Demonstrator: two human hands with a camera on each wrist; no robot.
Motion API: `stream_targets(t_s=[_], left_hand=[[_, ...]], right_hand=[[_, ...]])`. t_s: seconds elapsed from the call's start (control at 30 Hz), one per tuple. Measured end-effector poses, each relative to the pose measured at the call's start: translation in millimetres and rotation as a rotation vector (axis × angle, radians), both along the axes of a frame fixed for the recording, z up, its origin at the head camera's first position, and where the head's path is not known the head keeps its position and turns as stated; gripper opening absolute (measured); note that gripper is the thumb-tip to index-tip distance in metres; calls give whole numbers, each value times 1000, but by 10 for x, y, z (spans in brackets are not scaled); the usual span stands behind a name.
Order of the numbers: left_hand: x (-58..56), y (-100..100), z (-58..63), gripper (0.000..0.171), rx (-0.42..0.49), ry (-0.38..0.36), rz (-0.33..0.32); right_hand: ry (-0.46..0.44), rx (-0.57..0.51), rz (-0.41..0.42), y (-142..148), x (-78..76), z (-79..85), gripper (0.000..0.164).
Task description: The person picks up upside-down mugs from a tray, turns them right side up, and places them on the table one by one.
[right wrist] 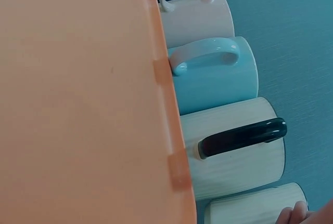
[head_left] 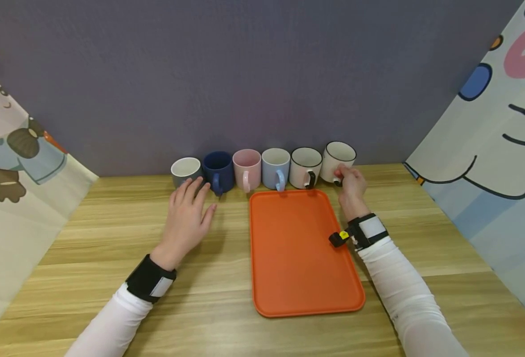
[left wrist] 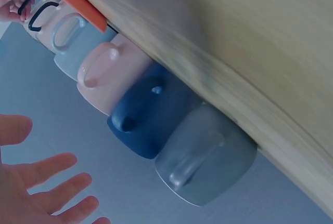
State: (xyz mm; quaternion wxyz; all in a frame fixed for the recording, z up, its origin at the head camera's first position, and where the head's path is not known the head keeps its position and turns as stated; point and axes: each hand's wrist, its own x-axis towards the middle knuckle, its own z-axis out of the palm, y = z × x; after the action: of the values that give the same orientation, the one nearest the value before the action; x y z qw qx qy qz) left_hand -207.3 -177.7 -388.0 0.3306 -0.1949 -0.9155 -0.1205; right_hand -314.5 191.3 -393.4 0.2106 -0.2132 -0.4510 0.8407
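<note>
My right hand [head_left: 353, 191] pinches the black handle [head_left: 337, 182] of the white mug [head_left: 330, 166] with a dark rim, at the right end of a row of mugs. That mug sits slightly higher and tilted beside its white neighbour [head_left: 300, 173]. In the right wrist view, fingertips [right wrist: 299, 211] show at the end mug's side. My left hand [head_left: 185, 223] holds nothing, its fingers spread just in front of the grey mug [left wrist: 208, 156] at the left end. Next to it stands the dark blue mug [head_left: 219, 171], then the pink mug [head_left: 247, 166] and the light blue mug [head_left: 274, 168].
An orange tray [head_left: 304, 253] lies on the wooden table [head_left: 217, 307], its far edge right before the mugs. Behind the row rises a grey panel [head_left: 208, 79]. Cartoon-printed cloths [head_left: 17, 134] flank the table.
</note>
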Motion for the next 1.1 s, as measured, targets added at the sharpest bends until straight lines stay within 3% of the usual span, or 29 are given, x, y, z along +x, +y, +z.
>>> stream_targets(t_s=[0.73,1.1], left_hand=[[37,-122,3,44,-4,23,17],[53,-131,4,44,-10,15,24]], right_hand=[[-33,-10,2,-10,-47,-112,39],[-89,53,41,-1,-44,-114,35]])
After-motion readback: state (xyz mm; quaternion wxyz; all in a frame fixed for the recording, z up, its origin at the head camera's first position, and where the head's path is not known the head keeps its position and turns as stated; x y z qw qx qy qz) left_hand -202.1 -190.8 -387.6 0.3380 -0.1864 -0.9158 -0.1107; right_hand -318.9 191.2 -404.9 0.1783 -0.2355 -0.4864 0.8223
